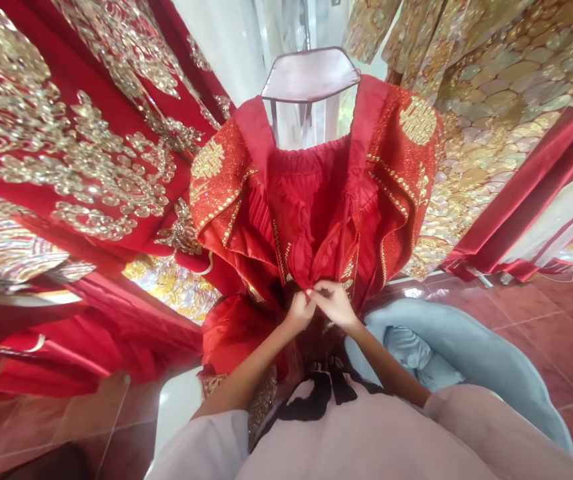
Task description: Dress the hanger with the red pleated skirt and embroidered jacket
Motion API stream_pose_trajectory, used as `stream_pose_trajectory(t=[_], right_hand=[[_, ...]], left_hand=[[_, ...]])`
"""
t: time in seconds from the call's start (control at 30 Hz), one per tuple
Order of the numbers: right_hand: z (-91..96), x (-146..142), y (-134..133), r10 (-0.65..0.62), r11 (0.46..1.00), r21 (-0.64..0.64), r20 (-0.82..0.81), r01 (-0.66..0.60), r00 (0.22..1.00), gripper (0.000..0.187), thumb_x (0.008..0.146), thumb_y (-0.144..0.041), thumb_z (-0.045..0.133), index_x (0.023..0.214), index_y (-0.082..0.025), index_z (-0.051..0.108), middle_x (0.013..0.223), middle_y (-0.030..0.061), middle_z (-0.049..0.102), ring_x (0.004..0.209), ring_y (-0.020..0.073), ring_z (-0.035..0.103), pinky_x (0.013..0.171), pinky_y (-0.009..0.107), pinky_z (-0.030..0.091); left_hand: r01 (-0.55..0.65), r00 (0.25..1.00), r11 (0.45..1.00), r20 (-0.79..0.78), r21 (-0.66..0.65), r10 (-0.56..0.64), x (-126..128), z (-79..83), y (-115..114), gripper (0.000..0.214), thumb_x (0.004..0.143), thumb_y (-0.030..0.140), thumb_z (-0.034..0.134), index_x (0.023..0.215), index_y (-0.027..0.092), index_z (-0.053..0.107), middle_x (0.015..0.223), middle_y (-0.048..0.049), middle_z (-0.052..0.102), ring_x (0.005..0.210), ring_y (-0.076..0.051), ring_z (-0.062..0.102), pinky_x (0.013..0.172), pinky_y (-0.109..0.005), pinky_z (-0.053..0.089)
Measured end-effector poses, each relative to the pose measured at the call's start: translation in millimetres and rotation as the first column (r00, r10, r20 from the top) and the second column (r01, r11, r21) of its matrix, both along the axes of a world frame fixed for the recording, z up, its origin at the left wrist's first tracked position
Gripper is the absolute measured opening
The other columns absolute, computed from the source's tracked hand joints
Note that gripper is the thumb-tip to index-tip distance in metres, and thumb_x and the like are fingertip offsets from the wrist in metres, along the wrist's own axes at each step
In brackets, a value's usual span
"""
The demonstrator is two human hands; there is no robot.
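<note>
Red jacket's (311, 200) front edges between pinching fingers (316, 292)

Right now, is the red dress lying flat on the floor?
No, the red dress hangs upright on a hanger, while the left hand and right hand pinch its front edges together.

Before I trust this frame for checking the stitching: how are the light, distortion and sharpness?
Head view: strong wide-angle bending curves the floor tiles and hanging garments; daylight behind the hanger washes out the background; gold embroidery glints; the red robe and both hands, left hand, right hand, look fairly sharp.
</note>
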State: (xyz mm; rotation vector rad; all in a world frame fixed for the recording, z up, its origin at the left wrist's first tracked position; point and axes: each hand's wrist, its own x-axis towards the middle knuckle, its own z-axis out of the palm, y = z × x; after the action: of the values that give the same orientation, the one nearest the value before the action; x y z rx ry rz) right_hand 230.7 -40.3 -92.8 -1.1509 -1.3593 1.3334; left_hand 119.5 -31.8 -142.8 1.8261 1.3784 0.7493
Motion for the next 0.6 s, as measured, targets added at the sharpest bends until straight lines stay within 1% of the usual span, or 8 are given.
stream_pose_trajectory(t=[0.07, 0.13, 0.2, 0.27, 0.37, 0.43, 0.53, 0.6], right_hand=[[0.6, 0.0, 4.5, -0.001, 0.984, -0.177, -0.179, -0.031, 0.984, 0.037, 0.065, -0.051, 0.06, 0.057, -0.016, 0.052, 0.048, -0.0026, 0.044, 0.042, 0.0062, 0.034, 0.042, 0.02, 0.024], [1.6, 0.7, 7.7, -0.043, 0.964, -0.264, -0.267, -0.031, 0.963, 0.036, 0.063, -0.05, 0.061, 0.059, -0.015, 0.053, 0.045, -0.0039, 0.042, 0.038, 0.0041, 0.029, 0.039, 0.019, 0.018], [3.1, 1.8, 8.8, -0.053, 0.961, -0.276, -0.264, -0.023, 0.963, 0.032, 0.06, -0.044, 0.064, 0.058, -0.014, 0.053, 0.043, -0.0056, 0.04, 0.036, 0.0021, 0.025, 0.038, 0.018, 0.014], [4.5, 2.9, 8.2, -0.012, 0.957, -0.286, -0.227, -0.055, 0.974, 0.028, 0.059, -0.04, 0.063, 0.056, -0.014, 0.052, 0.041, -0.0062, 0.039, 0.035, 0.0014, 0.025, 0.038, 0.017, 0.013], [7.3, 2.7, 8.1, 0.06, 0.932, -0.342, -0.185, -0.122, 0.981, 0.023, 0.057, -0.036, 0.061, 0.055, -0.013, 0.053, 0.039, -0.0053, 0.041, 0.033, 0.0019, 0.027, 0.036, 0.017, 0.013], [12.9, 0.3, 11.9, 0.045, 0.92, -0.375, -0.186, -0.113, 0.981, 0.022, 0.055, -0.034, 0.061, 0.056, -0.013, 0.055, 0.037, -0.0056, 0.04, 0.031, 0.0019, 0.026, 0.035, 0.017, 0.012], [32.4, -5.9, 24.3, -0.029, 0.925, -0.377, -0.207, -0.052, 0.978, 0.025, 0.056, -0.036, 0.063, 0.055, -0.013, 0.053, 0.036, -0.0078, 0.034, 0.03, 0.0009, 0.022, 0.034, 0.017, 0.011], [50.6, -9.8, 32.9, -0.07, 0.943, -0.331, -0.257, -0.02, 0.964, 0.027, 0.058, -0.038, 0.065, 0.058, -0.013, 0.054, 0.037, -0.0083, 0.034, 0.031, 0.0004, 0.022, 0.033, 0.017, 0.012]], left_hand=[[0.02, 1.0, 1.0, 0.02, -0.024, -0.019, -0.7, -3.9, -2.4, 0.026, 0.085, 0.016, 0.031, 0.066, 0.015, 0.05, 0.065, -0.0039, 0.061, 0.066, -0.014, 0.061, 0.066, -0.022, 0.049], [0.029, 1.0, 0.998, 0.005, -0.052, -0.029, -1.1, -5.0, -4.3, 0.026, 0.087, 0.017, 0.033, 0.07, 0.015, 0.053, 0.07, -0.0041, 0.064, 0.07, -0.014, 0.062, 0.073, -0.022, 0.05], [0.006, 0.999, 0.996, -0.045, -0.088, -0.01, -2.1, -3.2, -4.9, 0.024, 0.087, 0.018, 0.036, 0.075, 0.014, 0.056, 0.076, -0.0058, 0.066, 0.076, -0.016, 0.063, 0.075, -0.024, 0.049], [-0.033, 0.993, 0.991, -0.12, -0.131, 0.018, -3.7, -0.1, -4.2, 0.024, 0.088, 0.021, 0.037, 0.08, 0.014, 0.059, 0.081, -0.0081, 0.067, 0.078, -0.019, 0.064, 0.073, -0.027, 0.049], [-0.085, 0.97, 0.977, -0.24, -0.197, 0.036, -5.7, 3.2, -0.7, 0.029, 0.09, 0.025, 0.036, 0.084, 0.014, 0.062, 0.083, -0.0106, 0.067, 0.08, -0.022, 0.065, 0.072, -0.03, 0.049], [-0.111, 0.95, 0.968, -0.309, -0.227, 0.037, -5.5, 3.3, 3.1, 0.03, 0.092, 0.025, 0.035, 0.087, 0.014, 0.062, 0.086, -0.0112, 0.068, 0.082, -0.022, 0.065, 0.073, -0.031, 0.049], [-0.152, 0.918, 0.961, -0.393, -0.23, 0.051, -3.5, 2.3, 9.0, 0.028, 0.092, 0.025, 0.036, 0.095, 0.013, 0.061, 0.095, -0.014, 0.067, 0.09, -0.023, 0.065, 0.079, -0.031, 0.048], [-0.177, 0.897, 0.961, -0.437, -0.213, 0.068, -3.0, 3.3, 10.8, 0.026, 0.092, 0.024, 0.038, 0.096, 0.011, 0.061, 0.099, -0.0161, 0.066, 0.095, -0.025, 0.064, 0.083, -0.033, 0.048]])
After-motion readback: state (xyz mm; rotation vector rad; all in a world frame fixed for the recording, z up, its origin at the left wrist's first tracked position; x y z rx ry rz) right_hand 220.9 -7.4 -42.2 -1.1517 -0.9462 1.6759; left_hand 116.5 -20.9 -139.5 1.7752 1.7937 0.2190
